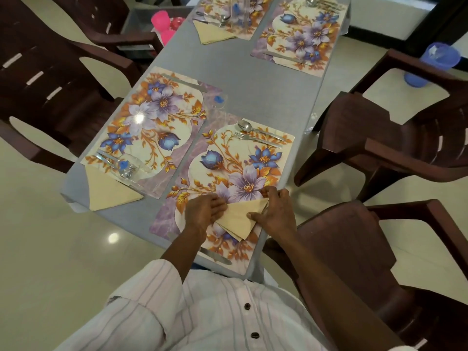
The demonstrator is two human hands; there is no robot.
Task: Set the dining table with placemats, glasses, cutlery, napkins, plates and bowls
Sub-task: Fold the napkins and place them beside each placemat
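Left hand [205, 211] lies flat, fingers straight, pressing the left side of the beige triangular folded cloth napkin [240, 220]. The right hand [274, 211] pinches its right edge, thumb on top. It sits at the near end of the nearest floral laminated placemat [228, 160] on the grey bench [253, 84]. For a crisp crease, probably keep the flat palm anchoring while the pinching hand squares the edges, then smooth outward.

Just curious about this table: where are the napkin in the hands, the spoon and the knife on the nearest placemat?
napkin [240, 220], head view, middle of the folded cloth.
spoon [245, 126], head view, its bowl.
knife [215, 257], head view, its blade.
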